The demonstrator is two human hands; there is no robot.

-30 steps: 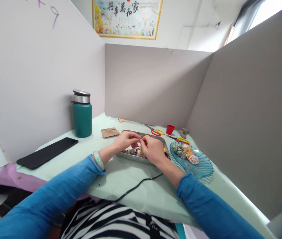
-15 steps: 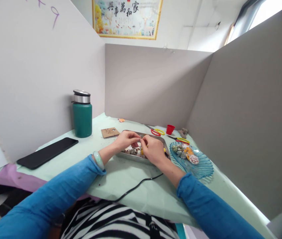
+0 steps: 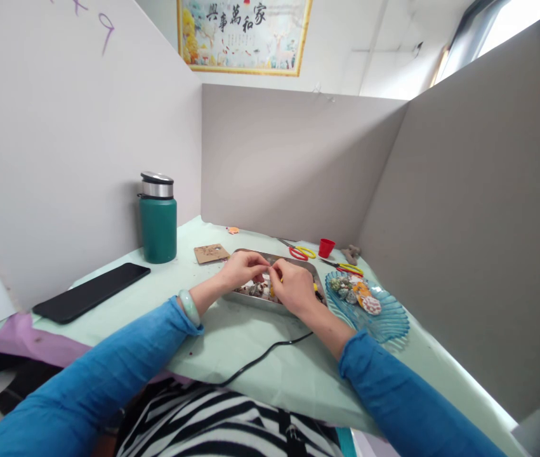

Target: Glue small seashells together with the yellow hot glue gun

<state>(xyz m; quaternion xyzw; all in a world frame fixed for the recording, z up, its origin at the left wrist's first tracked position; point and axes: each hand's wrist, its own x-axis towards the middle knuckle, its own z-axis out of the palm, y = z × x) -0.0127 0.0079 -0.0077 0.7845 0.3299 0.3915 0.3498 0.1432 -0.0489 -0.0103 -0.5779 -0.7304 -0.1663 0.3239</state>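
My left hand (image 3: 245, 268) and my right hand (image 3: 292, 284) meet fingertip to fingertip over a shallow metal tray (image 3: 255, 303). Both are closed in a pinch; whatever lies between the fingertips is too small to make out. Inside the tray, partly hidden by my hands, are small mixed pieces (image 3: 256, 289) in white, brown and yellow. To the right of my right hand, a blue ribbed glass plate (image 3: 388, 324) carries several decorated round pieces (image 3: 371, 305), some orange, some greenish, one with a red-and-white pattern.
Behind the tray lie two pairs of scissors (image 3: 302, 252) with red and yellow handles, and a small red cup (image 3: 326, 247). On the left are a brown card (image 3: 210, 253), a green bottle (image 3: 158, 228) and a black phone (image 3: 92, 292). A black cable (image 3: 270, 349) crosses the front; grey partitions (image 3: 293, 158) surround the table.
Almost nothing differs. My hands stay pinched together over the tray, with only a slight shift of the left fingers.
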